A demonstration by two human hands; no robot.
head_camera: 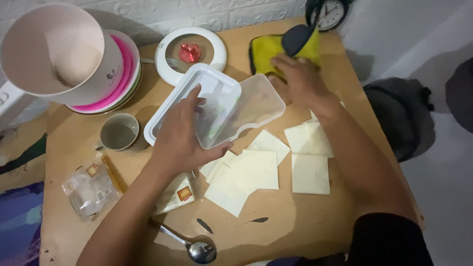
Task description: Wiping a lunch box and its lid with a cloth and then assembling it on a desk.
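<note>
Nearest the lens, two forearms reach across the wooden table (315, 216). Left hand (180, 135) clasps a clear plastic container (217, 106) at frame centre, tilted, apparently empty — right hand (300, 81) presses its far end, fingers spread. Upper left, a big pink-lined bucket (54, 54); below it an empty grey cup (119, 131).

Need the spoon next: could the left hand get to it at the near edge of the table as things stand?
Probably yes, once freed. The spoon lies bare on the table beside the left forearm, nothing over it. But the left hand grips the clear plastic container, so it must let go first.
</note>
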